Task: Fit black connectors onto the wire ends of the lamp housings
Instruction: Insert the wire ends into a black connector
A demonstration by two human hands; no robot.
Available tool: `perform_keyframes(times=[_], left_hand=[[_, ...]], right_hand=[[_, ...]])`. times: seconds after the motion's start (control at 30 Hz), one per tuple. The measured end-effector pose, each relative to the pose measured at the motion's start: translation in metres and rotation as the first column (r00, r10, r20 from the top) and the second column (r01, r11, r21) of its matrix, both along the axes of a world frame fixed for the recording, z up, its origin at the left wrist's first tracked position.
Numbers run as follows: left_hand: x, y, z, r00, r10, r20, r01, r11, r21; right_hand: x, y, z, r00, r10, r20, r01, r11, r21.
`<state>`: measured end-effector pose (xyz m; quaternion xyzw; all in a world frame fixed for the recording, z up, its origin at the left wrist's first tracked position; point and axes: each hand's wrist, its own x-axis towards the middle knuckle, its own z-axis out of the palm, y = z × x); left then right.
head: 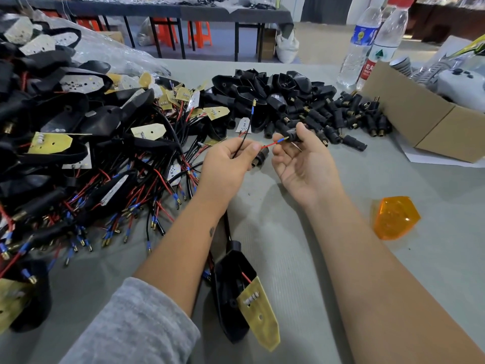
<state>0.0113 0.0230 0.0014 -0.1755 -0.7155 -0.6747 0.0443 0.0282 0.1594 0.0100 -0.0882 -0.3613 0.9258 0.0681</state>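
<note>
Two things could go wrong: my left hand [227, 164] pinches the red wire [270, 145], right hand [301, 156] grips the black connector [293, 134] mid-air above the table [341, 206], so a crooked push bends the tip or the loose black wire [245, 130] snags.

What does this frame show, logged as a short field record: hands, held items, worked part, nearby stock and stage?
left hand: pinches the red wire and black wire
right hand: holds a black connector at the red wire's blue-sleeved tip
lamp housing: lies on the table between the forearms, yellow board sticking out
stock: wired housings pile on the left, loose connectors pile ahead
other: orange lens, cardboard box, two bottles
stage: tip at the connector's mouth; seating cannot be told
</note>
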Motion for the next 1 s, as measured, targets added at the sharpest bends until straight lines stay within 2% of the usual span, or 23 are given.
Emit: perform_keyframes(times=[0.2,0.27,0.37,0.43,0.57,0.67,0.8,0.9,1.0], left_hand=[[-0.004,0.001,-0.003,0.998,0.061,-0.002,-0.062,0.998,-0.024],[-0.004,0.001,-0.004,0.998,0.054,-0.012,-0.055,0.998,-0.034],[-0.003,0.002,-0.003,0.999,-0.001,-0.032,-0.001,0.999,-0.041],[-0.003,0.004,-0.002,1.0,0.009,0.03,-0.008,1.0,-0.003],[-0.008,0.007,-0.001,0.966,0.065,0.252,-0.091,0.992,0.091],[-0.01,0.007,-0.002,0.96,0.09,0.264,-0.112,0.991,0.072],[-0.008,0.009,-0.004,0.971,0.09,0.22,-0.099,0.995,0.031],[-0.005,0.011,-0.003,0.981,0.133,0.142,-0.128,0.991,-0.04],[-0.002,0.012,-0.001,0.984,0.097,0.15,-0.11,0.991,0.08]], right_hand=[[-0.001,-0.001,-0.001,0.998,-0.02,-0.058,0.025,0.996,0.085],[-0.001,-0.002,-0.002,0.997,-0.04,-0.07,0.052,0.981,0.185],[0.0,-0.009,-0.004,0.998,-0.005,-0.056,0.028,0.91,0.413],[0.001,-0.014,-0.005,0.997,0.04,-0.068,0.0,0.865,0.502],[0.001,-0.019,-0.006,0.997,0.054,-0.051,-0.012,0.791,0.612],[0.0,-0.021,-0.006,0.999,0.047,-0.027,-0.021,0.803,0.596],[-0.001,-0.023,-0.002,0.999,0.042,0.012,-0.043,0.908,0.417],[0.0,-0.023,-0.004,0.999,0.048,0.006,-0.045,0.894,0.446],[-0.001,-0.025,-0.004,0.996,0.089,0.005,-0.082,0.882,0.463]])
